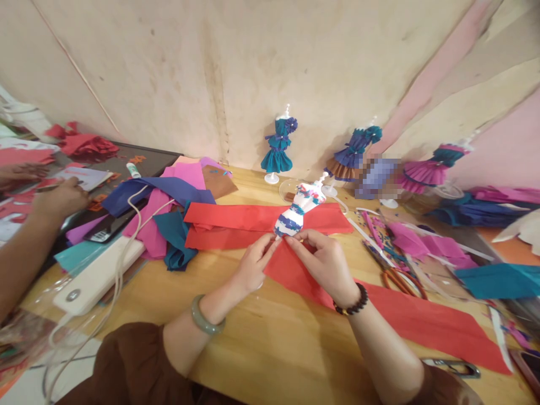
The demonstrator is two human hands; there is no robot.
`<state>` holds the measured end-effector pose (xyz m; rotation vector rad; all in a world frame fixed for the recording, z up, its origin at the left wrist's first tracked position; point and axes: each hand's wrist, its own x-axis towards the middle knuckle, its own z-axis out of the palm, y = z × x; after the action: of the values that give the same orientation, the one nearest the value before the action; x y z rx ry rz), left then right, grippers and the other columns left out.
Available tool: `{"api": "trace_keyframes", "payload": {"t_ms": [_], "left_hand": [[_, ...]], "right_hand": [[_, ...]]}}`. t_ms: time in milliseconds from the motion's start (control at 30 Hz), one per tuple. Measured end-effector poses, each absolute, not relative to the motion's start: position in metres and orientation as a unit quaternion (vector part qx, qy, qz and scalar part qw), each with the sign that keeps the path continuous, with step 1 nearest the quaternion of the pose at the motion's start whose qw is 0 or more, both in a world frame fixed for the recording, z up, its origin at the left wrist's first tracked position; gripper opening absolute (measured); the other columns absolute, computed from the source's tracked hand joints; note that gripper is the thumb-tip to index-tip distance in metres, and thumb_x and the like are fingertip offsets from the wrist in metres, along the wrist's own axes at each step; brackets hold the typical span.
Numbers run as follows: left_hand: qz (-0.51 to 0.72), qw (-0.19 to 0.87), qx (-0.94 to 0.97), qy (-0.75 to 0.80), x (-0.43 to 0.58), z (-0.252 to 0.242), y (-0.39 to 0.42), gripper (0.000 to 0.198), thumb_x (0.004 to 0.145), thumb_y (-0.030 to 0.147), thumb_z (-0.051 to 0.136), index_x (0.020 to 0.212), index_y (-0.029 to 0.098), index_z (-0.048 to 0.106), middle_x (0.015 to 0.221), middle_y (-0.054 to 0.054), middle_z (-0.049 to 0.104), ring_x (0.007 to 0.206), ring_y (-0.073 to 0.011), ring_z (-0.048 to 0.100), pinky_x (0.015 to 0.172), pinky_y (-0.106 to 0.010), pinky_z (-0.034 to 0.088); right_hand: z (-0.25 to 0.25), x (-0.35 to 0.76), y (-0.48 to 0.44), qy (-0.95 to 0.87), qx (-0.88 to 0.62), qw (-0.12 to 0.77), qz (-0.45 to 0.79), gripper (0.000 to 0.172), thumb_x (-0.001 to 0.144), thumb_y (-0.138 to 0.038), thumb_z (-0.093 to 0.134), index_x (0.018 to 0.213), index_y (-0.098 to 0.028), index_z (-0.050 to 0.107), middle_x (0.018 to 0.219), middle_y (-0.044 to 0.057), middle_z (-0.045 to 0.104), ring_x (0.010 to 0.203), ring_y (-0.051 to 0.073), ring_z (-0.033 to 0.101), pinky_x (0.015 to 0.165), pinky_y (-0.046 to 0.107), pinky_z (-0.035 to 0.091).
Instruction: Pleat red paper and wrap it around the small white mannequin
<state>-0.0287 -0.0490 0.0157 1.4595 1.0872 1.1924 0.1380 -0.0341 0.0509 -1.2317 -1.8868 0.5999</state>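
A small white dress-form mannequin (300,205), with torn blue and pink paper stuck on it, leans away from me between my hands. My left hand (256,263) is closed in a pinch at its lower end. On the other side, my right hand (327,260) pinches the end of a long red crepe paper strip (426,323) against the mannequin's bottom. That strip trails to the right beneath my right forearm. The fingertips partly cover where paper and mannequin meet. Behind them, a folded red paper strip (236,216) lies across the table.
Three dressed mannequins (278,147) stand along the wall. Scissors (403,281) and paper scraps (430,244) are to the right, near a snips-like tool (458,368). Leftward lie a white power strip (90,281), cables and coloured paper (154,225). Another person's hand (63,197) holds a pen.
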Motion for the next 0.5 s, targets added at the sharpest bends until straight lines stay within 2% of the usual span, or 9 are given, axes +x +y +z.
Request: {"api": "trace_keyframes", "payload": {"t_ms": [300, 500], "left_hand": [[0.481, 0.446, 0.611, 0.443, -0.0299, 0.0149, -0.0489, 0.03, 0.097, 0.044, 0.043, 0.096, 0.019, 0.06, 0.093, -0.003, 0.067, 0.087, -0.0177, 0.062, 0.077, -0.026, 0.046], [0.472, 0.43, 0.622, 0.452, -0.0302, 0.0185, -0.0505, 0.03, 0.098, 0.044, 0.041, 0.093, 0.019, 0.058, 0.087, -0.001, 0.064, 0.081, -0.0158, 0.059, 0.074, -0.025, 0.043]], "right_hand": [[0.0516, 0.1387, -0.0339, -0.748, -0.488, 0.39, 0.224, 0.031, 0.091, -0.045, 0.056, 0.076, -0.02, 0.065, 0.059, -0.002, 0.061, 0.049, 0.011, 0.047, 0.051, 0.024, 0.037], [0.0525, 0.1381, -0.0341, -0.747, -0.498, 0.391, 0.204, 0.032, 0.09, -0.045, 0.056, 0.073, -0.019, 0.064, 0.056, -0.002, 0.059, 0.048, 0.01, 0.046, 0.049, 0.023, 0.036]]}}
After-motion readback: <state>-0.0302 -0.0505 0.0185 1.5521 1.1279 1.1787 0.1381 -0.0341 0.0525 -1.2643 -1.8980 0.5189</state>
